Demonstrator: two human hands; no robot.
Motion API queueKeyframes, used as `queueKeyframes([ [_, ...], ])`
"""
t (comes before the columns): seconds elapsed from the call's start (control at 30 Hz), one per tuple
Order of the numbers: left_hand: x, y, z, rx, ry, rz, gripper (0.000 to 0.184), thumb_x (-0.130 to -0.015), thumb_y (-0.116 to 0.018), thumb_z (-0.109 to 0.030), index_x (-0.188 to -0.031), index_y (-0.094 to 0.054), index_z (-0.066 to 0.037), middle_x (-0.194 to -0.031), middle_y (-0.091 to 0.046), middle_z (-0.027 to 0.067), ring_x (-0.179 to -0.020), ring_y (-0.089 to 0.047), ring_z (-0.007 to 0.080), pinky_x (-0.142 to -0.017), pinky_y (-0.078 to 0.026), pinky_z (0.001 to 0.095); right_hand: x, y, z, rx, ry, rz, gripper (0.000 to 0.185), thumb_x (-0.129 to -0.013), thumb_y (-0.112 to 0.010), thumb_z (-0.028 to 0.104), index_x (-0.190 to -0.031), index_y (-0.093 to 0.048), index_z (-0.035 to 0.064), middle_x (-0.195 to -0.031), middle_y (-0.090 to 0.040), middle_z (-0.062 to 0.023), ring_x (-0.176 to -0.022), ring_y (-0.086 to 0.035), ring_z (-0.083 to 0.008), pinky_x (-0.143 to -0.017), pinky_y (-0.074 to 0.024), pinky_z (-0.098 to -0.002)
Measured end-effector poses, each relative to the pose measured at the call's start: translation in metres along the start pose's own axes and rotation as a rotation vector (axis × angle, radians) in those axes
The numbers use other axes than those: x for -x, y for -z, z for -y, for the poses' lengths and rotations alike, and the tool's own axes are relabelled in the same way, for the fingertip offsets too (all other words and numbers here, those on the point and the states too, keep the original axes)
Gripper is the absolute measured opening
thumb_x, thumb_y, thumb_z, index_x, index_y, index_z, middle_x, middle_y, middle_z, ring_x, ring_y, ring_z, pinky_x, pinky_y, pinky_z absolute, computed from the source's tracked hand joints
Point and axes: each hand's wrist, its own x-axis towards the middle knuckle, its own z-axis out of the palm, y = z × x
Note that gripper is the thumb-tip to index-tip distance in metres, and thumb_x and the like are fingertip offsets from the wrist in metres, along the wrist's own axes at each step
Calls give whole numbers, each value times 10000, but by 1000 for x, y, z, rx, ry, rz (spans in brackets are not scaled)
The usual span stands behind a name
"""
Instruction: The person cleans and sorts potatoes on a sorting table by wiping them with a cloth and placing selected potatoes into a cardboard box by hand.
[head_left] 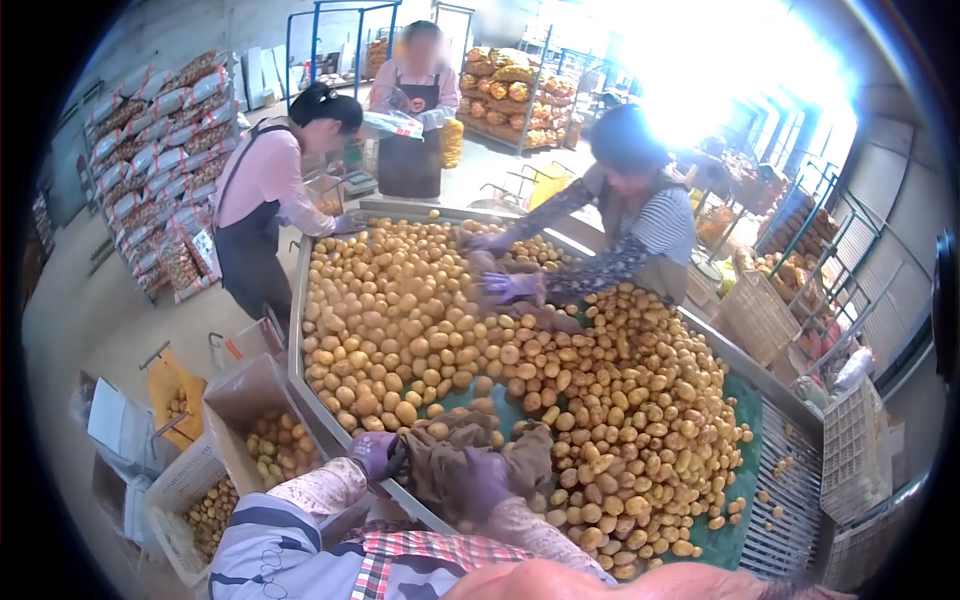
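My left hand (375,456), in a purple glove, is at the near rim of the sorting table (342,425). Its fingers curl closed at the left edge of a brown cloth (440,466). My right hand (484,482), also gloved in purple, is closed on the same cloth farther right, its fingertips partly hidden in the folds. The crumpled cloth lies over and against potatoes (640,430), which are heaped across the table. Between the cloth and the heap, a patch of green table surface (508,408) shows.
Across the table, a person in purple gloves (512,287) handles another cloth on the potatoes. Two more people stand at the far side. A cardboard box (235,400) and a crate (180,490) with potatoes stand left. A slatted chute (785,490) and plastic crate (855,450) are right.
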Motion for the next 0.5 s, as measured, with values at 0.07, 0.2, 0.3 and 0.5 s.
queueKeyframes([
  [0.07, 0, 5, -2, 12, 19, 31, 406, -834, -542, -446, -1013, -631, -92, -985, -678, 157, -954, -639, 343, -833, -493, 447, -20, 9, 18, 101, 84, -115, 437, -824, -623, 436, -1098, -651, 96, -946, -691, -143, -896, -642, -334, -835, -482, -423],
  [0.2, -12, -27, 26, -75, 47, -27, 388, -782, -616, -431, -919, -635, -68, -925, -672, 166, -911, -647, 339, -808, -496, 428, -59, -9, 8, 123, 167, -345, 432, -809, -630, 438, -1097, -654, 117, -986, -694, -127, -912, -646, -327, -849, -479, -438],
  [0.3, -10, -12, 14, -117, 77, 39, 406, -840, -542, -435, -1001, -621, -70, -1004, -670, 153, -969, -639, 322, -847, -486, 430, -82, -24, -10, 74, 188, -315, 419, -803, -647, 417, -1093, -653, 114, -999, -691, -126, -927, -643, -324, -848, -481, -428],
  [0.5, -11, -14, 14, -69, 46, -10, 472, -739, -692, -483, -973, -642, -77, -917, -679, 156, -899, -652, 339, -794, -500, 433, -90, -37, -22, 36, 198, -309, 302, -850, -582, 268, -1092, -639, 96, -1005, -681, -106, -930, -642, -296, -837, -493, -398],
])
